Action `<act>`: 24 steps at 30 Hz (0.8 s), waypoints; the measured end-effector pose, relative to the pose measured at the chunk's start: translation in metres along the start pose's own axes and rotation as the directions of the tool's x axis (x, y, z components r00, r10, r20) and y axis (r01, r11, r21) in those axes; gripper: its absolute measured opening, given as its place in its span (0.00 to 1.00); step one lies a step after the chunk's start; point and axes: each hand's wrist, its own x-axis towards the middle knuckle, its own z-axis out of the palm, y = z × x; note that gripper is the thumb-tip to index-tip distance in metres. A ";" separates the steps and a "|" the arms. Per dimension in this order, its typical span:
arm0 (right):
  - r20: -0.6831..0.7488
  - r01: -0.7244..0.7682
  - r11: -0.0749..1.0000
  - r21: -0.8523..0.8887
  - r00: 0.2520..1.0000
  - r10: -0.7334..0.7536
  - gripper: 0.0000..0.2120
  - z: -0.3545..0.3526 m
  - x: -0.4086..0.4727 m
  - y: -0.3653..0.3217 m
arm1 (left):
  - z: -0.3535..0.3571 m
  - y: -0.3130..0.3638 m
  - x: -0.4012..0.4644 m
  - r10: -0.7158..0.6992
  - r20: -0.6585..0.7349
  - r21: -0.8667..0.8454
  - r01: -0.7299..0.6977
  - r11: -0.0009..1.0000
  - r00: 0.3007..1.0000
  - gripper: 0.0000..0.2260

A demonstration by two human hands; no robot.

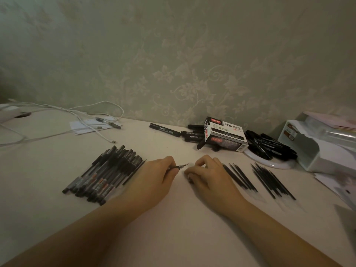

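**Item in hand.** One pen (pixel 180 166), metal tip bare and pointing right, held just above the middle of the surface (pixel 173 218). The left hand (pixel 154 180) has its grip closed round the barrel, thumb and fingers pinching near the tip. The right hand (pixel 208 176) sits just beside the tip, fingers curled. Its grip seems to pinch a small dark piece (pixel 190 179), but what kind of piece cannot be told.

**Progress (judged).** The work looks like fitting or swapping pen refills, one pen at a time.
- Pile of pens (pixel 104 174), left of the left hand, laid side by side. Whether these are finished or waiting cannot be told.
- Near row of refills (pixel 239 177), a few, just right of the right hand.
- Far row of refills (pixel 272 182), a larger group.
- With this many loose refills out, a good share of the job probably remains.

**Containers.**
- Marker box (pixel 225 135), lying against the wall. Its inside is not visible.
- Black markers (pixel 269 145) lie outside it on both sides. Those on the right rest on a white dish (pixel 277 164).
- White storage bin (pixel 312 157), far right. It holds clear plastic and papers, too blurred to list.

**Other.** White cable (pixel 92 120), far left.
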 end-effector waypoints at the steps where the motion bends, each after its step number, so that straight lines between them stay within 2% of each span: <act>1: -0.001 -0.016 1.000 0.023 1.000 0.016 0.10 -0.001 0.000 0.000 | 0.000 0.001 0.000 0.000 -0.001 -0.008 0.000 1.000 1.000 0.08; 3: -0.058 -0.079 0.990 0.116 0.995 0.086 0.10 -0.004 0.001 -0.002 | -0.001 0.003 0.000 0.001 -0.016 -0.034 -0.002 0.999 1.000 0.08; 5: -0.146 -0.193 0.927 0.320 0.957 0.250 0.08 -0.010 0.004 -0.006 | -0.003 0.007 -0.001 0.014 -0.043 -0.081 -0.017 0.997 0.999 0.07; 6: -0.136 -0.253 0.852 0.458 0.928 0.348 0.06 -0.013 0.007 -0.010 | -0.003 0.009 -0.001 0.027 -0.056 -0.114 -0.034 0.993 0.998 0.06; 7: -0.067 -0.302 0.741 0.599 0.904 0.423 0.04 -0.016 0.009 -0.014 | -0.005 0.012 -0.001 0.043 -0.064 -0.146 -0.052 0.988 0.997 0.05; 9: 0.122 -0.369 0.495 0.786 0.879 0.461 0.04 -0.018 0.010 -0.022 | -0.006 0.017 -0.003 0.078 -0.062 -0.192 -0.089 0.977 0.995 0.05; 11: 0.227 -0.400 0.345 0.849 0.866 0.445 0.05 -0.016 0.007 -0.027 | -0.006 0.020 -0.004 0.108 -0.061 -0.221 -0.119 0.968 0.992 0.05; 15: 0.271 -0.371 0.101 0.923 0.814 0.513 0.10 -0.015 0.006 -0.023 | -0.004 0.019 -0.003 0.123 -0.061 -0.164 -0.131 0.978 0.991 0.04; 17: 0.216 -0.330 0.099 0.939 0.787 0.578 0.08 -0.019 0.010 -0.017 | -0.003 0.017 -0.002 0.113 -0.065 -0.145 -0.122 0.982 0.991 0.04; 20: 0.019 -0.217 0.193 0.957 0.709 0.705 0.07 -0.035 0.018 0.001 | -0.002 0.013 -0.003 0.092 -0.062 -0.131 -0.099 0.986 0.994 0.05; 22: -0.125 -0.186 0.304 0.934 0.629 0.767 0.06 -0.050 0.019 0.018 | -0.002 0.012 -0.002 0.082 -0.060 -0.126 -0.089 0.988 0.995 0.05; 24: -0.231 -0.258 0.465 0.847 0.609 0.759 0.06 -0.064 0.016 0.036 | -0.002 0.011 -0.002 0.076 -0.062 -0.124 -0.084 0.989 0.995 0.05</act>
